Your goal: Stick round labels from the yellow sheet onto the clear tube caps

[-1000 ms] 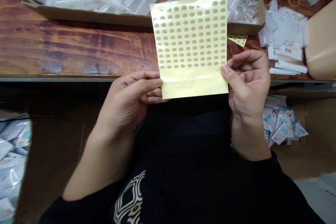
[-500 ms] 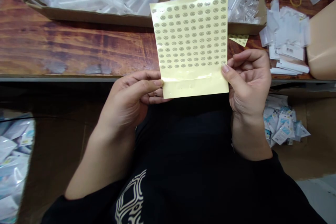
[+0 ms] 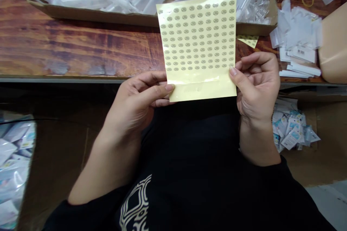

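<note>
A pale yellow sticker sheet (image 3: 199,48) with rows of small oval printed labels is held up in front of the table edge. Its lower strip is bare of labels. My left hand (image 3: 143,97) pinches the lower left edge, thumb on the front and fingers behind. On the other side, my right hand (image 3: 256,79) grips the right edge near the bottom label row, thumb in front; its fingertips are partly hidden behind the sheet.
Behind the sheet stands a cardboard tray (image 3: 94,16) full of clear plastic bottles or tubes. White cards and clear pouches (image 3: 298,39) lie at right, near a tan container (image 3: 334,43). Below the table are a box of packaged items (image 3: 291,126) and a bag of packets (image 3: 16,162).
My left thumb has slid slightly further onto the sheet's lower left corner. The sheet stays in both hands, almost unmoved.
</note>
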Available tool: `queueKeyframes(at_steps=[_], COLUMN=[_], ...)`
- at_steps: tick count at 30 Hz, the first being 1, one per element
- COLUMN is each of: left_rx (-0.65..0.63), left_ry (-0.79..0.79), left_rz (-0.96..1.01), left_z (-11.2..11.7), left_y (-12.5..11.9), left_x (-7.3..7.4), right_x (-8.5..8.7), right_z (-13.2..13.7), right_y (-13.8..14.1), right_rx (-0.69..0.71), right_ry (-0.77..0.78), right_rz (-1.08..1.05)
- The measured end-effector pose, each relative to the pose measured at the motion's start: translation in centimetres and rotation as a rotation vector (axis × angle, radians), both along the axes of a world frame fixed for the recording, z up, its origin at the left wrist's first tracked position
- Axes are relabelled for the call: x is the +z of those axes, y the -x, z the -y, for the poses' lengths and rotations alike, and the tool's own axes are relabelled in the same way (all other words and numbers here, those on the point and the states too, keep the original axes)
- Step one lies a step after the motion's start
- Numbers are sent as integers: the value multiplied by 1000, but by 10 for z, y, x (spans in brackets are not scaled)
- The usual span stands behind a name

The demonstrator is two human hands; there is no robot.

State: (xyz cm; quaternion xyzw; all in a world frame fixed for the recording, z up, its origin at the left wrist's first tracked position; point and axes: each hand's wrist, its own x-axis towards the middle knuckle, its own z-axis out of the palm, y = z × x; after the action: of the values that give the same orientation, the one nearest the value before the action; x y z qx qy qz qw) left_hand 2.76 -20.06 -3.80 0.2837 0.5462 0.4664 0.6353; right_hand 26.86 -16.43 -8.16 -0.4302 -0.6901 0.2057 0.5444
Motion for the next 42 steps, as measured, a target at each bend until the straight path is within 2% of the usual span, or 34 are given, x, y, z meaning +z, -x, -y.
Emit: queueKeyframes(at_steps=[17,26,32,37,42], left_rx=[-41,-158,-84,71,98], left_ry=[-64,-151,-112,-56,-46], left_rz=[48,27,48,29,-25], left_z=[1,3,-1,-4,-2], left_y=[4,7,6,4,2], left_x=[-2,-5,-7,-7,-3], right_x=[-3,-5,-1,2,5], right_z=[-1,-2,1,3,4], right_y=[-1,-1,0,1,4], right_rx=[5,-7,-3,22,9], right_ry=[27,20,50,18,13], right_rz=[-64,-32,-85,-117,-126])
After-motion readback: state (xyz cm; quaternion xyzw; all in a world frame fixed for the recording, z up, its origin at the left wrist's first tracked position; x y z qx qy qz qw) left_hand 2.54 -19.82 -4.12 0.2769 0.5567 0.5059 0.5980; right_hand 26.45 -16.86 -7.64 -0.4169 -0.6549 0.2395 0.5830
